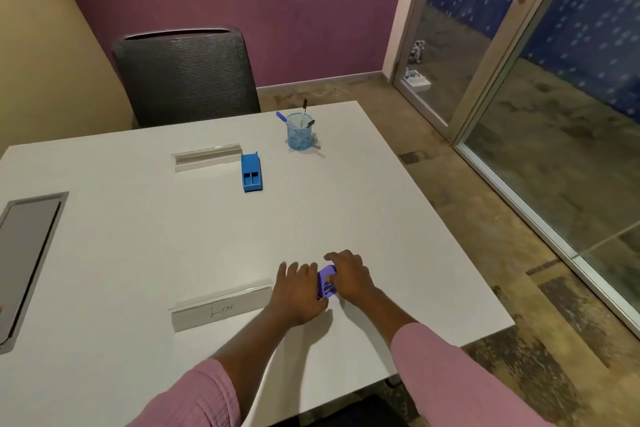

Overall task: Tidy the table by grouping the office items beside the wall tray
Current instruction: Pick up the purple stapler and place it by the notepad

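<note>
Head view. White table [145, 218], seen from above and in front.

- Purple plastic item [327, 282] sat on the table near the front right, between both hands; most of it was covered, so its exact kind could not be told.
- Left hand [299, 291] lay palm down against the item's left side, fingers fairly straight and slightly apart, thumb tucked toward the item's near end.
- Right hand [349, 277] arched over the item from the right, fingers bent around it and gripping it, with the forefinger reaching forward past its far end.
- Pink sleeves covered both forearms.
- Clear sign stand [221, 308] with a handwritten word stood just left of the left hand, touching or nearly touching it; which could not be told.
- Clear tray [207, 156] lay at the far side of the table, toward the wall.
- Blue plastic box [251, 173] lay at the tray's right end, just beside it.
- Clear cup [299, 132] holding pens stood farther right of the box, well apart from the hands.
- Grey hatch [29, 253] was set into the table at the left.
- Mesh-backed chair [185, 76] stood behind the far edge.
</note>
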A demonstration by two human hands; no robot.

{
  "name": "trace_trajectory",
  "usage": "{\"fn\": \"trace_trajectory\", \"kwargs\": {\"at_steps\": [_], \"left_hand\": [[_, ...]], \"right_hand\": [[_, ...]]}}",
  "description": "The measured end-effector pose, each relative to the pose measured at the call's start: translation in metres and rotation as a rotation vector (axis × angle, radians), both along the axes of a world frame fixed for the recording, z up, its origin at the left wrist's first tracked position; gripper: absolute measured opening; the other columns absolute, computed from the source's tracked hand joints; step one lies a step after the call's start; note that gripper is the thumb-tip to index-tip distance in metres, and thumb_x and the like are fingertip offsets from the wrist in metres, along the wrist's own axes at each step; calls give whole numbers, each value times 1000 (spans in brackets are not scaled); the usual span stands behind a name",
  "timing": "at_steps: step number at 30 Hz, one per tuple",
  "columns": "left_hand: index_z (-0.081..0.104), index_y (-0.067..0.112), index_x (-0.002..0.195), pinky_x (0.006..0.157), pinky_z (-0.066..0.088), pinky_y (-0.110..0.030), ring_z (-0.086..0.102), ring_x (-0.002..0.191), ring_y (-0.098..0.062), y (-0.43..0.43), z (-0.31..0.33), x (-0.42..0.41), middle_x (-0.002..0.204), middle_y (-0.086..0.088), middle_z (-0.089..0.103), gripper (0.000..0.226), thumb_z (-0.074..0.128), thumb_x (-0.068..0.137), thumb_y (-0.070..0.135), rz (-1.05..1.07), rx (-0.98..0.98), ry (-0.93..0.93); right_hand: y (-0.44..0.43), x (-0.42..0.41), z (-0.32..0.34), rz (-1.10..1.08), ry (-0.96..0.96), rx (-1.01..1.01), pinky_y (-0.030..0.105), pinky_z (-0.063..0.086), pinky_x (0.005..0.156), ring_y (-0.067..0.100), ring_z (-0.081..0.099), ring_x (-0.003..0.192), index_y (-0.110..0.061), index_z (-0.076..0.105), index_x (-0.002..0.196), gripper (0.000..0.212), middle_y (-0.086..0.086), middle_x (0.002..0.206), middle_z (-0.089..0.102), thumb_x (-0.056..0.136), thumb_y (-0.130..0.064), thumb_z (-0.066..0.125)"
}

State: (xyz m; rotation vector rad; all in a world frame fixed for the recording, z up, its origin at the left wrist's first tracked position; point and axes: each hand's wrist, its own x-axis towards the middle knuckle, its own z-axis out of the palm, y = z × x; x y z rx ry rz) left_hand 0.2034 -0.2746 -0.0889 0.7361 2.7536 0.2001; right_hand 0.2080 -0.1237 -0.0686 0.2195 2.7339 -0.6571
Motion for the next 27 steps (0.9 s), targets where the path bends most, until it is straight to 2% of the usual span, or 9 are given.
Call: {"fn": "trace_trajectory", "kwargs": {"at_steps": [6,11,15,17,19,21,25,27], "left_hand": [[37,9,136,115,13,-51,39,131,-32,6,-10,4,134,-8,53,67,45,84,49,39,47,-37],[44,12,123,113,16,-50,45,121,-30,8,-12,8,117,-5,56,54,47,81,47,44,71,-46],[38,9,133,116,13,-51,39,129,-32,7,-16,10,129,-8,53,64,46,81,46,64,79,-72],[36,8,135,116,13,-51,36,131,-32,5,-16,13,134,-9,50,66,43,81,43,71,94,-64],[35,8,136,116,14,-48,36,131,-32,1,-16,16,136,-8,49,65,42,80,42,79,127,-51],[35,11,136,116,14,-46,34,132,-33,-2,-14,19,136,-6,48,65,42,81,45,88,149,-36],[30,13,142,118,9,-47,20,143,-36,-13,-7,23,146,-7,41,70,38,86,53,84,141,26],[28,12,145,119,7,-46,15,145,-35,-20,1,24,149,-9,38,73,36,89,59,93,134,65]], "right_hand": [[5,-7,-10,71,-13,-4,43,45,100,30,50,120,-21,54,134,42,9,129,55,92,-20,55],[9,-9,-12,95,0,-67,40,49,91,29,55,106,-13,63,113,27,12,114,61,87,-15,59],[16,-12,-13,108,-21,-138,37,48,82,31,56,96,-3,65,97,17,18,104,63,82,-9,65],[20,-12,-10,115,-38,-185,34,44,75,25,53,85,-6,63,83,8,16,93,63,79,-8,69],[23,-10,-8,127,-54,-202,29,37,68,20,47,80,-13,53,71,19,11,85,57,79,-6,69],[26,-8,-6,116,-59,-204,27,32,62,20,46,78,-11,50,71,21,9,81,54,81,-4,67],[31,3,-2,33,-37,-271,27,32,63,19,44,74,-8,50,73,21,7,77,52,82,-8,69],[29,12,3,-57,-22,-366,26,33,60,16,43,68,-14,46,67,29,1,71,49,83,-9,69]]}}
